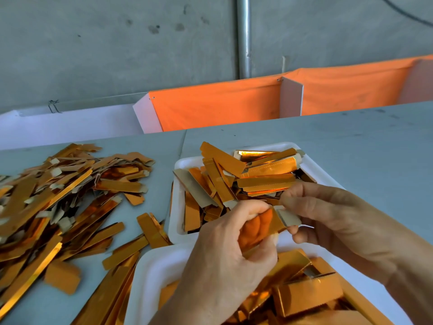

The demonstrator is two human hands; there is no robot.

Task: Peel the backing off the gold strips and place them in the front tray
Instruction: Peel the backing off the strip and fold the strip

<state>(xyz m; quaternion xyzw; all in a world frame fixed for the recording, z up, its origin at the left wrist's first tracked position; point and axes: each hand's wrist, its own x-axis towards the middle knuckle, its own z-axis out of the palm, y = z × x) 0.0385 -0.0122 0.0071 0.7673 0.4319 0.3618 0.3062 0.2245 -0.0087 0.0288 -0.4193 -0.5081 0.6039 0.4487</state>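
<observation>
A shiny gold foil strip [264, 227] slants between both hands above the white foam front tray [150, 273]; the left hand [225, 261] grips its lower length. The right hand [328, 219], nearer the upper-right end, pinches the pale backing tab [288, 218].

A grey concrete wall [93, 50], stained with dark spots, closes the far side, and a vertical metal pipe [243, 36] runs down it right of centre. Against its foot stands a low trough of white boards [290, 96] lined with orange fabric [215, 106], divided into compartments; a thin wire [103, 97] stretches to the left from its corner. The near ground is a pale grey-blue worktable [328, 137], evenly lit, with a seam running far to near between two panels.
</observation>
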